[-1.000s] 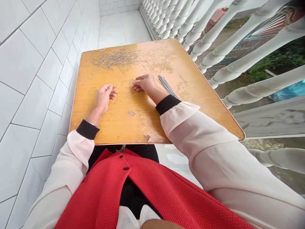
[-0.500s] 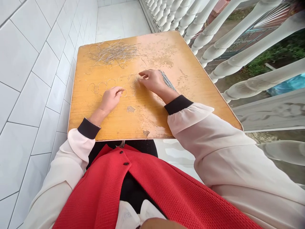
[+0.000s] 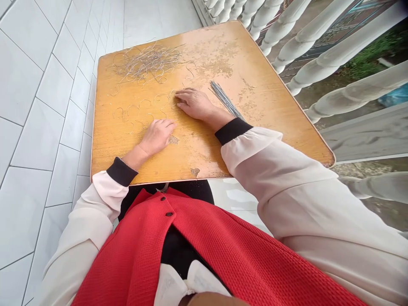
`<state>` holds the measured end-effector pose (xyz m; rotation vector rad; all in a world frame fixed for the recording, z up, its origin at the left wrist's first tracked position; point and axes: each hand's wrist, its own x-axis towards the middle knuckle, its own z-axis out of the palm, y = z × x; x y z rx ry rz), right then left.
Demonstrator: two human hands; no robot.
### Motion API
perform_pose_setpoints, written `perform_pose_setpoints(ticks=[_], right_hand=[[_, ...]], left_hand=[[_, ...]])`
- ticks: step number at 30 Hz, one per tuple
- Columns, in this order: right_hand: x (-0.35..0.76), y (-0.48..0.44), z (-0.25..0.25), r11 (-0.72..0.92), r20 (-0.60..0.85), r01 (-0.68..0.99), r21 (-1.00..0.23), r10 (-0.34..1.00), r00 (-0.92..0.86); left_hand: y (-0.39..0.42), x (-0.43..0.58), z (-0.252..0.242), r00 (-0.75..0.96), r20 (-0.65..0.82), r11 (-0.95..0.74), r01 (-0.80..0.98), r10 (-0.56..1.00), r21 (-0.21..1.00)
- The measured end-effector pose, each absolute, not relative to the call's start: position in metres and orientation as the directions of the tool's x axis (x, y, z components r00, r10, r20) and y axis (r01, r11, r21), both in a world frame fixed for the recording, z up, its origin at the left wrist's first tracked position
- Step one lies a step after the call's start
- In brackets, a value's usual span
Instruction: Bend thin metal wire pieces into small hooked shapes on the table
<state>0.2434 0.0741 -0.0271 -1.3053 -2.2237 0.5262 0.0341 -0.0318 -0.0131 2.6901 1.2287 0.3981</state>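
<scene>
My left hand (image 3: 156, 137) lies flat on the worn orange wooden tabletop (image 3: 127, 159), its fingertips beside several curved wire hooks (image 3: 140, 111) and nothing visible in its grip. My right hand (image 3: 193, 104) rests palm down just right of those hooks, with its fingertips touching or nearly touching the nearest one. Beyond its wrist lies a bundle of straight thin metal rods (image 3: 225, 100), apart from the hand. A tangled pile of thin bent wire (image 3: 146, 63) sits at the far left of the tabletop.
A white tiled wall (image 3: 54, 85) runs along the table's left side. White stone balusters (image 3: 321, 46) stand along the right, with greenery beyond. Tiled floor (image 3: 156, 21) extends past the far edge. My red waistcoat (image 3: 168, 250) fills the bottom of the view.
My left hand has slid toward the near table edge and flattened. My right hand has moved left, away from the rods, which now show fully. The view has tilted slightly.
</scene>
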Motion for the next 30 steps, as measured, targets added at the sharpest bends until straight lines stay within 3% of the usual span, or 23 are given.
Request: perform_pose_setpoints(ticks=[8, 11, 13, 18, 24, 30], right_hand=[[0.242, 0.076, -0.023, 0.476, 0.187, 0.706, -0.524, 0.873, -0.45], [0.243, 0.072, -0.013, 0.448, 0.192, 0.658, -0.605, 0.884, -0.426], [0.244, 0.064, -0.003, 0.373, 0.173, 0.627, -0.684, 0.918, -0.357], [0.246, 0.044, 0.009, 0.208, 0.133, 0.627, -0.75, 0.977, -0.166], [0.245, 0.033, 0.003, 0.059, 0.078, 0.666, -0.743, 0.997, -0.001], [0.253, 0.03, -0.005, 0.078, 0.096, 0.628, -0.774, 0.995, -0.005]], left_hand=[[-0.031, 0.033, -0.018, 0.629, 0.204, -0.661, 0.704, 0.75, 0.26], [-0.029, 0.029, -0.018, 0.578, 0.244, -0.626, 0.697, 0.779, 0.348], [-0.027, 0.025, -0.015, 0.479, 0.291, -0.56, 0.701, 0.828, 0.441], [-0.015, 0.019, -0.003, 0.229, 0.319, -0.389, 0.641, 0.92, 0.661], [0.002, 0.031, -0.008, 0.354, 0.221, -0.416, 0.734, 0.909, 0.537], [0.002, 0.037, -0.016, 0.418, 0.203, -0.465, 0.806, 0.885, 0.367]])
